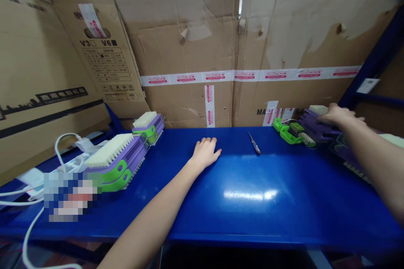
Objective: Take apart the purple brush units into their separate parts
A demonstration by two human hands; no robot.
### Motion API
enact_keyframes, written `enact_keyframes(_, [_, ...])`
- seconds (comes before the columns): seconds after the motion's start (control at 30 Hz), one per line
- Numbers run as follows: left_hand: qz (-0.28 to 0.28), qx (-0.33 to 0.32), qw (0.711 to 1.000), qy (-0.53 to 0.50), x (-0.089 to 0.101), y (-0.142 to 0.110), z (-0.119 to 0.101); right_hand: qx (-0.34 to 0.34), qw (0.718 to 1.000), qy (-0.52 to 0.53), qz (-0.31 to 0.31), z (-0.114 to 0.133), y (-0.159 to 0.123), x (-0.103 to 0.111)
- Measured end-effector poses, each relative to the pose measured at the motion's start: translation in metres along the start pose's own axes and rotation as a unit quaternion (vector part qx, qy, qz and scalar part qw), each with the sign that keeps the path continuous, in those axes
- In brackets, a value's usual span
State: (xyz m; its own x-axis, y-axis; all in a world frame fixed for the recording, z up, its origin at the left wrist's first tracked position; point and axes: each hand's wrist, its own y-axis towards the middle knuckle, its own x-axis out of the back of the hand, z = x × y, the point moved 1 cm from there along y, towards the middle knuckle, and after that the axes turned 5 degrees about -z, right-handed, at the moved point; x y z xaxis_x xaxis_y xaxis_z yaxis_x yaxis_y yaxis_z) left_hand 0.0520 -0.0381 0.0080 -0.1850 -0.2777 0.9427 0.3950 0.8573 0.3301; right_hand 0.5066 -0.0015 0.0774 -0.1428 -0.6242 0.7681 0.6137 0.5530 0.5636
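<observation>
My left hand (205, 152) lies palm down on the blue tabletop (189, 201), fingers stretched forward and thumb out to the side, holding nothing. Off to the right, my right hand (341, 114) grips the top of a purple brush-like device (311, 124) with pale bristles; some of the fingers are hidden. Its green hinged part (288, 134) stands open on the left side. A second purple device (356, 162) sits partly behind my right forearm. Between my hands lies a slim screwdriver (254, 143), apart from both.
Two more purple and green bristled devices, a larger one (116, 162) and a smaller one (150, 126), stand at the left. Beside them are a power strip (71, 164) and white cables (30, 235). Cardboard sheets (189, 50) wall the back and left; a blue metal post (375, 59) rises at right.
</observation>
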Motion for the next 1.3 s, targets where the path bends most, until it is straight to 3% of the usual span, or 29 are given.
enact_keyframes(0.1, [0.011, 0.000, 1.000, 0.016, 0.001, 0.000, -0.001, -0.007, 0.997, -0.047, 0.059, 0.019, -0.020, 0.012])
enact_keyframes(0.23, [0.027, -0.003, 0.999, 0.022, 0.001, 0.001, 0.000, 0.047, 0.999, -0.018, 0.007, 0.059, -0.066, 0.029])
enact_keyframes(0.4, [0.037, -0.015, 0.999, -0.017, 0.000, 0.002, 0.000, 0.195, 0.980, 0.041, 0.002, 0.100, -0.137, 0.016])
enact_keyframes(0.53, [0.016, 0.017, 1.000, 0.008, 0.002, 0.003, 0.004, 0.355, 0.931, 0.071, 0.040, 0.110, -0.173, 0.000])
enact_keyframes(0.67, [0.021, 0.073, 0.996, 0.036, 0.006, 0.004, 0.012, 0.396, 0.908, 0.120, 0.066, 0.110, -0.183, -0.001])
enact_keyframes(1.0, [0.016, 0.076, 0.997, -0.024, 0.008, 0.006, 0.017, 0.418, 0.891, 0.124, 0.128, 0.118, -0.193, 0.004])
enact_keyframes(1.13, [-0.010, 0.074, 0.997, -0.036, 0.008, 0.006, 0.018, 0.433, 0.885, 0.125, 0.114, 0.122, -0.199, 0.004])
enact_keyframes(1.3, [-0.051, 0.031, 0.993, -0.104, 0.003, 0.008, 0.018, 0.489, 0.854, 0.169, 0.056, 0.132, -0.211, 0.013])
